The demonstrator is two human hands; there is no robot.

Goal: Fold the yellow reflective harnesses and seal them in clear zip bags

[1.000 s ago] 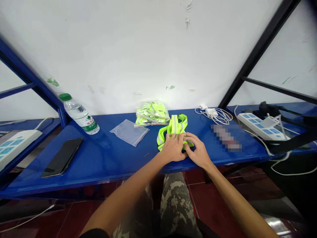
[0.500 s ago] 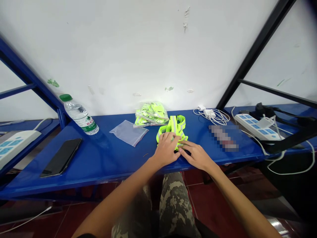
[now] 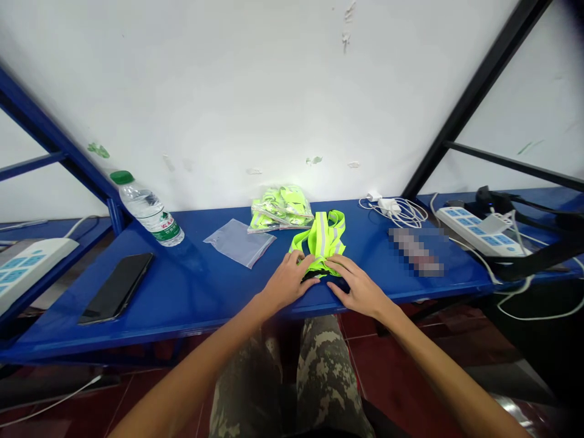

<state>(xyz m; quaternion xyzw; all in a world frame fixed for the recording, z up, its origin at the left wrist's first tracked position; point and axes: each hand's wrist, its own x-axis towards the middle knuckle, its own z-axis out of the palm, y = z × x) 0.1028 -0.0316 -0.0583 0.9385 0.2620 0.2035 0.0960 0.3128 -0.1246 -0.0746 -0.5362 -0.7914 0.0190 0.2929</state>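
Note:
A bundle of neon yellow straps with grey reflective stripes [image 3: 322, 234] lies on the blue table. My left hand [image 3: 288, 281] grips its near left edge, with thumb and fingers around a dark part of it. At its near right edge is my right hand [image 3: 356, 285], its fingertips on the straps and its thumb apart below. Behind the bundle, clear bags with more yellow straps [image 3: 281, 210] rest near the wall. To the left lies an empty clear zip bag [image 3: 240, 242].
On the blue table [image 3: 191, 298] stand a water bottle [image 3: 150, 213] and a black phone [image 3: 117, 287] at the left. White cables with a charger [image 3: 401, 213], a blurred item [image 3: 417, 252] and a power strip [image 3: 479, 231] are to the right.
My hands have moved apart; the left went leftward to the bundle's left edge. More of the straps' near part, with a dark piece, now shows between them.

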